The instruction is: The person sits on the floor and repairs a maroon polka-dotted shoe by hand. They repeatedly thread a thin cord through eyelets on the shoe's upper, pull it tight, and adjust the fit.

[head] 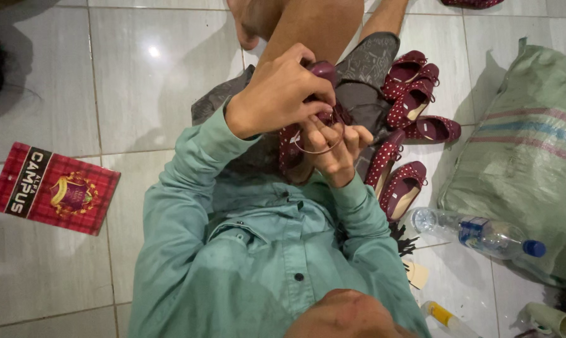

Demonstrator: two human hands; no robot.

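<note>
I sit on a tiled floor in a green shirt, looking down at my lap. My left hand (281, 94) is closed around a dark red polka-dot shoe (289, 149), gripping its toe end. My right hand (336, 150) is under and beside it, fingers pinched on the shoe's edge where a thin loop of thread or wire (317, 150) curves. Most of the shoe is hidden by both hands.
Several matching dark red dotted shoes (414, 100) lie to my right. A green woven sack (527, 156) sits at the far right, a plastic water bottle (477, 233) beside it. A red packet (52, 188) lies on the tiles at left. A small glue bottle (442, 315) is at bottom right.
</note>
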